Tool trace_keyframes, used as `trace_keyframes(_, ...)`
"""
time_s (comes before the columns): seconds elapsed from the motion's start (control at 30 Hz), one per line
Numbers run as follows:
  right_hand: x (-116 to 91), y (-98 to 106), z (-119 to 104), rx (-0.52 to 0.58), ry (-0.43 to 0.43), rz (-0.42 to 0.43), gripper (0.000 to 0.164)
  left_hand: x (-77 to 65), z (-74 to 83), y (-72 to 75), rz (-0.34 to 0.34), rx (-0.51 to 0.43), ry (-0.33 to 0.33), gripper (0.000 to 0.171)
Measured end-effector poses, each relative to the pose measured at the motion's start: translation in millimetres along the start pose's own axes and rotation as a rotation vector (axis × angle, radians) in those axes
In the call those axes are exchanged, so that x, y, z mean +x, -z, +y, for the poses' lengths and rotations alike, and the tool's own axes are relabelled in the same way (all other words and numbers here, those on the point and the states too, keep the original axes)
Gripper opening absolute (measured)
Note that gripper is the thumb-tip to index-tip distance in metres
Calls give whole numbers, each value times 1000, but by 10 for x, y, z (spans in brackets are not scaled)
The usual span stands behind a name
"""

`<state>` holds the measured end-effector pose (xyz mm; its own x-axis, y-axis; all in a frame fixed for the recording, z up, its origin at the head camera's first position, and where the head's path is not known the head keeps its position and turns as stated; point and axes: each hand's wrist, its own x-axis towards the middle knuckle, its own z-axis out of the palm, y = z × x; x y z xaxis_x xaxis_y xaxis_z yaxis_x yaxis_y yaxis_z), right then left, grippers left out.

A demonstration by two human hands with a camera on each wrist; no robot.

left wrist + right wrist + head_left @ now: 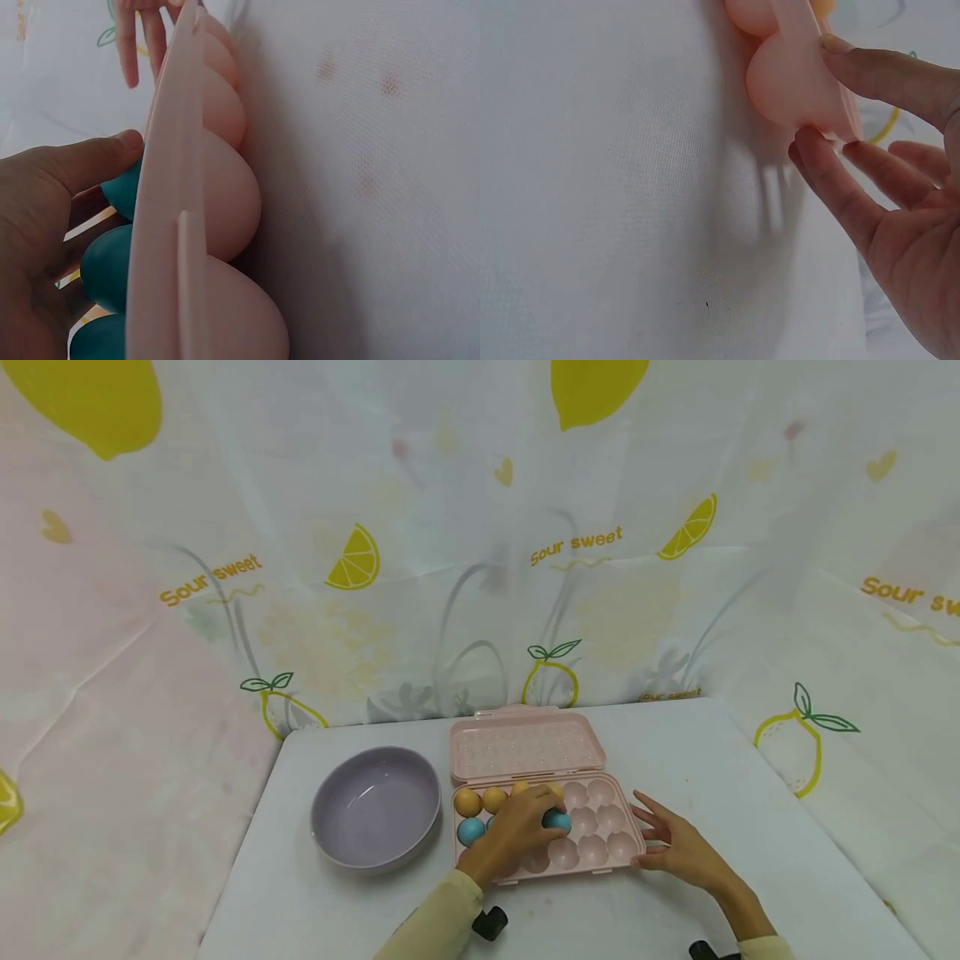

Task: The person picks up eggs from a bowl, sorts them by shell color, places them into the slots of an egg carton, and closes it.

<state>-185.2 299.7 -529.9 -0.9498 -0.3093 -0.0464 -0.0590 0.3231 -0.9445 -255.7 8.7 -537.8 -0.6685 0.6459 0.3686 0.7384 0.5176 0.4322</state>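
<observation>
An egg box (564,855) of pale pink plastic lies on the table with its lid (525,745) folded back behind it. Yellow eggs (468,802) sit in its back row, and blue eggs (471,832) in the middle row. My left hand (517,827) reaches over the box and pinches a blue egg (557,822) at the middle row, thumb near the front side. Its fingers are partly hidden behind the eggs in the left wrist view. At the right end, my right hand (682,852) holds the box's edge between thumb (889,75) and fingers.
A round lavender bowl (377,810) stands left of the egg box. Several hollows at the box's right end and front row hold no egg. White cloth with lemon prints (480,527) hangs behind the white table (600,918).
</observation>
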Motion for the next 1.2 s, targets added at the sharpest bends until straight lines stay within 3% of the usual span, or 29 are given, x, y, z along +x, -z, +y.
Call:
trace_keyframes(0.23,-4,-2,-12,24,4,-8,100,-1,23,41,-5,3,7,25)
trace_keyframes(0.43,5,5,-11,-11,8,-7,98,-17,-2,70,39,-34,-38,23)
trace_keyframes(0.57,26,33,-34,-75,15,-19,97,-20,-13,137,56,-56,-58,23)
trace_keyframes(0.73,58,92,-126,-187,7,-30,94,-18,-61,266,70,10,-21,29)
trace_keyframes(0.93,183,156,-282,-374,38,65,82,4,-227,413,174,26,-34,31)
trace_keyframes(1.07,345,176,-408,-453,60,126,75,3,-371,488,201,1,12,36)
trace_keyframes(1.2,528,185,-495,-481,58,141,72,-5,-510,562,146,-32,129,47)
